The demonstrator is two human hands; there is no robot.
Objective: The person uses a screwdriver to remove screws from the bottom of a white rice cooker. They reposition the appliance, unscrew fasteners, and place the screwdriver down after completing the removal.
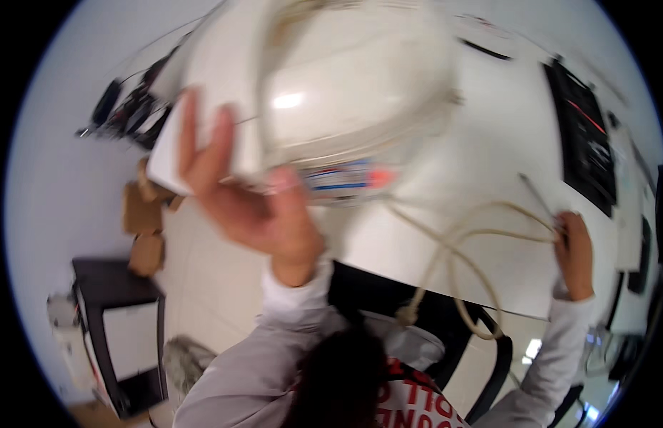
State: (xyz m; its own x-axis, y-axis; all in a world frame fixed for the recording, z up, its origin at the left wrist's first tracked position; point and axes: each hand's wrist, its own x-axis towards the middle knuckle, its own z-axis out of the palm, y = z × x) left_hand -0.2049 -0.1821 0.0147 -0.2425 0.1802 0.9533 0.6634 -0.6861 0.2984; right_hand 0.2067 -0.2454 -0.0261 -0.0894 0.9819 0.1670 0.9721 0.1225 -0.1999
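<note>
A large cream-white rounded appliance (pixel 360 78), by its shape perhaps a rice cooker, is at the top middle above the white table (pixel 488 143). Blur softens its outline. A label with blue and red (pixel 345 177) shows at its near side. My left hand (pixel 253 207) is beside its left edge, fingers spread; the thumb overlaps the appliance, and whether it touches I cannot tell. At the table's right side my right hand (pixel 575 253) is closed round a tool with a thin metal shaft (pixel 537 194), seemingly a screwdriver. A beige power cord (pixel 456 246) loops from the appliance toward this hand.
A black tool case (pixel 582 135) lies along the right side. A round white item with a dark rim (pixel 485 36) is at the back. Left of the table are cardboard boxes (pixel 144 210) and a dark cabinet (pixel 121 285). A black chair (pixel 488 385) stands by the near edge.
</note>
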